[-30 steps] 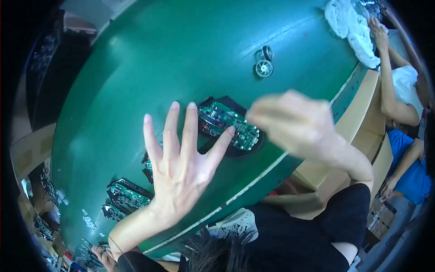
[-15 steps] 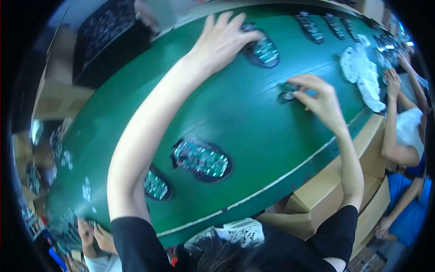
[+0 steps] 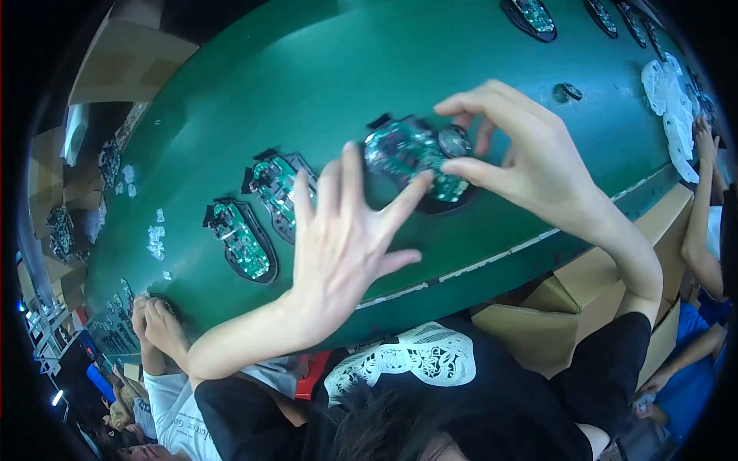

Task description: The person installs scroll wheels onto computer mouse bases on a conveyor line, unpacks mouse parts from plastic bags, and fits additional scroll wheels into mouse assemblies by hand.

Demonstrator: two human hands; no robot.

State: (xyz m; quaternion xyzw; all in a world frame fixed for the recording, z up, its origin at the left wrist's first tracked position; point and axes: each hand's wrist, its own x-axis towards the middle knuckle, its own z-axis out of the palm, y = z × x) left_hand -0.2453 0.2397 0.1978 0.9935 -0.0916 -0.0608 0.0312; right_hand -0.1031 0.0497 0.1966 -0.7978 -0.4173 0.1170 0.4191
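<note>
A dark handheld shell with a green circuit board (image 3: 400,150) in it lies at the middle of the table, blurred by motion. My right hand (image 3: 530,150) reaches over it from the right. Between its thumb and fingers is a small round dark part (image 3: 454,141), at the board's right side. My left hand (image 3: 338,223) is spread out, palm down, with one fingertip at the near edge of that board. Partly hidden by its fingers is a second shell with a board (image 3: 280,184). Further left lies a third shell with a board (image 3: 240,242).
Another round part (image 3: 569,92) lies right of my right hand. More board-filled shells (image 3: 530,17) line the far right, near white molded pieces (image 3: 670,115). An open cardboard box (image 3: 584,307) stands by the near edge. Co-workers' hands (image 3: 157,323) work at both sides.
My left hand has come back from a shell at the far edge to the middle. A shell now lies between my hands, and my right hand has moved the round part onto it.
</note>
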